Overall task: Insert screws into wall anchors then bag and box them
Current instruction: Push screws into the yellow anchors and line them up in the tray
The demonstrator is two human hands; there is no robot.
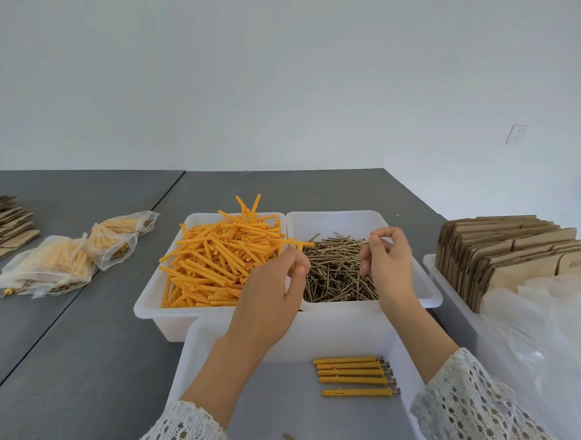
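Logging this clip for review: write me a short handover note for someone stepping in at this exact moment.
Left hand: pinches one orange anchor above the bins.
Right hand: pinches one screw over the screw bin.
Loose anchors fill the anchor bin, left of the screws.
Done: five assembled anchors lie in the near tray; filled bags sit on the table to the left.
Left: push this screw in, assemble more, bag them, then box using the flat cartons on the right.
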